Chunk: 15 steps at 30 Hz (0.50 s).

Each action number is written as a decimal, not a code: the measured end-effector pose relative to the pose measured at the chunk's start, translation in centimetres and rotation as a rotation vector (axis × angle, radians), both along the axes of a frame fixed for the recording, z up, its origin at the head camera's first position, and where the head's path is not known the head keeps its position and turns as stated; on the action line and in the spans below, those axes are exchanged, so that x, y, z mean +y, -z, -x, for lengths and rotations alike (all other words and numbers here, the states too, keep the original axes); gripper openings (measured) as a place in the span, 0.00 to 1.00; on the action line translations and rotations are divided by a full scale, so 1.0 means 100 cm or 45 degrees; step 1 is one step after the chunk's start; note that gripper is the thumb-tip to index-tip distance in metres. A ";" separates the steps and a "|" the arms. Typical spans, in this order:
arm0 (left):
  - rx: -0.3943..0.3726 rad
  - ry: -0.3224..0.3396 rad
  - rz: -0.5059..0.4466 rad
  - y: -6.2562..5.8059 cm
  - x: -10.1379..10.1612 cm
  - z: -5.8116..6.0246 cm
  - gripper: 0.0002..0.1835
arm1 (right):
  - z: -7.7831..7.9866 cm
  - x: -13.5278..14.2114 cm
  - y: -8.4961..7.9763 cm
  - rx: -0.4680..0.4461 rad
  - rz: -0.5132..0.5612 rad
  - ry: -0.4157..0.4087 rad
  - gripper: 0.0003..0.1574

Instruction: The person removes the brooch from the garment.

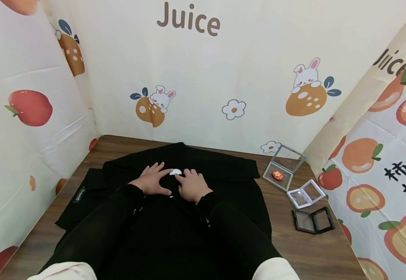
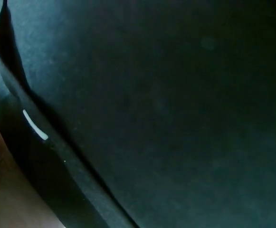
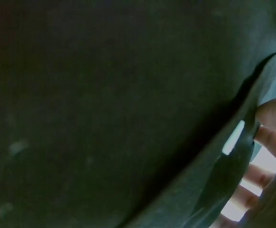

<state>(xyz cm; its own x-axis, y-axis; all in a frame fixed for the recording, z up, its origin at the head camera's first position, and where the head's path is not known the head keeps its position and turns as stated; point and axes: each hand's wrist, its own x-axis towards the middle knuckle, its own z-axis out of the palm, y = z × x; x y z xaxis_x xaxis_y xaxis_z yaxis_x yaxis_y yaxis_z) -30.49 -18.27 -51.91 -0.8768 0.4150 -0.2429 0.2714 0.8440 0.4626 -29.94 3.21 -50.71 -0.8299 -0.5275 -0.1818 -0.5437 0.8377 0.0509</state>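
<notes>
A black long-sleeved garment (image 1: 223, 194) lies spread on the wooden table, its front opening running down the middle. My left hand (image 1: 152, 181) rests on the upper part of it, thumb and fingers spread apart. Close by on the right, my right hand (image 1: 192, 186) touches the cloth with fingers extended. Between the fingertips shows a white patch (image 1: 175, 171), too small to identify. Just below the hands is a small white mark (image 1: 171, 196). In the right wrist view, the fingers (image 3: 271, 114) touch the folded cloth edge beside a white strip (image 3: 233, 137). The left wrist view shows mostly cloth.
On the table's right side stand three opened clear-lidded cases: a grey one (image 1: 268, 174) with a red round piece (image 1: 277, 175) inside, a white one (image 1: 298, 198) and a black one (image 1: 304, 221). A printed curtain (image 1: 203, 70) encloses the table at the back and sides.
</notes>
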 end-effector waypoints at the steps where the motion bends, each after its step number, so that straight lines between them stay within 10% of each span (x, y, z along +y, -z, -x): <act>1: -0.001 0.001 -0.007 -0.001 0.001 0.000 0.51 | 0.000 0.000 0.000 -0.004 -0.004 0.002 0.33; 15: 0.009 0.001 -0.007 0.008 -0.002 0.006 0.52 | 0.000 0.002 0.001 -0.001 -0.027 -0.006 0.34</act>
<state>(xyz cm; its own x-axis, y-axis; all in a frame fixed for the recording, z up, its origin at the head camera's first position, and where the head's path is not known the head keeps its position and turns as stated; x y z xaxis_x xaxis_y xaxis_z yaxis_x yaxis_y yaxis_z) -31.08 -18.43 -52.72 -0.8783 0.4167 -0.2345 0.2749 0.8414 0.4652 -29.98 3.38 -50.78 -0.8272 -0.5275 -0.1935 -0.5477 0.8339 0.0680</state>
